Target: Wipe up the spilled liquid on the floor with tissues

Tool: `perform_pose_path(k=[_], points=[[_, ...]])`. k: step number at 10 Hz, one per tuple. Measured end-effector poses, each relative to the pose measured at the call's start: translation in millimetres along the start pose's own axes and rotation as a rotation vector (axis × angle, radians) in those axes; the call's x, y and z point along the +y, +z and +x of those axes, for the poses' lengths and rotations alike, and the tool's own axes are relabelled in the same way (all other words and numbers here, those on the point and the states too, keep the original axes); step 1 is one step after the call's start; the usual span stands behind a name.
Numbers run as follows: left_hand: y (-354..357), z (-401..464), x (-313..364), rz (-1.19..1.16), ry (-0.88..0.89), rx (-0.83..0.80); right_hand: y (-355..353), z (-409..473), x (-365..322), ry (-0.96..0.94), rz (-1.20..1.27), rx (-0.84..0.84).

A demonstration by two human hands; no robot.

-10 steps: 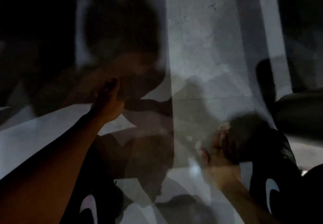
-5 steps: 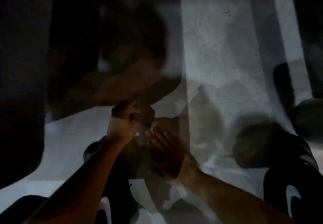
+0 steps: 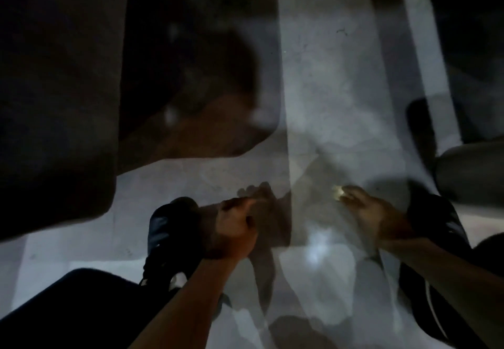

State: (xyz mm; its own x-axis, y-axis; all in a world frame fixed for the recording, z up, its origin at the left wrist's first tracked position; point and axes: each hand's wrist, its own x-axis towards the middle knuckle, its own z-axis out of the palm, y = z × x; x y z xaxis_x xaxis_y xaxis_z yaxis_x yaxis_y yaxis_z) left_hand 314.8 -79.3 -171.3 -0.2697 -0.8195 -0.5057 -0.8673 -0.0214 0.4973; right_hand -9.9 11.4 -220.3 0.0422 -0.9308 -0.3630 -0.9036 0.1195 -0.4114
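Head view: dim and blurred, looking down past the person's knees and shoes to a pale floor (image 3: 321, 97).
Forearms: both reach down and forward from the bottom edge, which suggests a crouch that brings the hands close to the floor.
Shoes: a dark shoe (image 3: 170, 237) sits just left of the left wrist and another dark shoe (image 3: 439, 228) just right of the right wrist, so the working patch lies between the feet.
Left hand (image 3: 234, 226): fingers curled into a loose fist with the thumb on top; whether it grips anything cannot be told in this light.
Right hand (image 3: 373, 212): lowered toward the floor, its fingertips pinching a small pale wad, probably the tissue (image 3: 337, 193), held at the front so it can meet the floor first.
Spill: a faint bright sheen (image 3: 316, 245) lies on the floor between the hands; it may be the liquid or only a reflection.
Step, as a judgement: the tissue seems ready to press and drag across that sheen.
Far side: a large dark shape (image 3: 54, 103) fills the upper left, too dark to identify.
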Motion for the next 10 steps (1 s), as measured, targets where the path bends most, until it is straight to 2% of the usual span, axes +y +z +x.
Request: perform_pose_path(k=[1,2,3,4,5,6,7,8,9,10], points=[[-1.6,-0.8,45.2,-0.069,-0.005,-0.048,-38.2,12.1,-12.7,0.096,-0.046,0.176],[-11.3,0.0,83.9,-0.119,0.112,0.004,-65.9,10.3,-37.0,0.027,0.127,0.309],[-31.0,3.7,131.4,-0.101,0.195,0.071,-108.0,4.6,-59.9,-0.013,0.183,0.396],[-47.1,3.9,180.2,-0.111,0.271,0.143,-152.3,-9.2,-60.7,-0.069,0.169,0.405],[-55.4,-4.4,232.5,-0.085,0.332,0.157,-204.8,-34.7,-47.2,-0.115,0.148,0.495],[-53.3,-18.9,292.3,-0.046,0.425,0.159,-258.1,-73.8,-22.4,-0.058,0.130,0.657],[-49.2,-22.5,338.1,-0.041,0.485,0.150,-297.1,-104.3,11.0,0.090,0.145,0.817],[-48.0,-29.7,373.5,-0.011,0.513,0.155,-313.0,-122.9,51.0,0.351,0.169,0.798],[-52.5,-32.7,398.6,0.010,0.507,0.143,-310.0,-127.8,77.1,0.615,0.359,0.541],[-62.8,-39.6,414.7,0.036,0.449,0.124,-311.1,-135.1,86.6,0.666,0.285,0.337]])
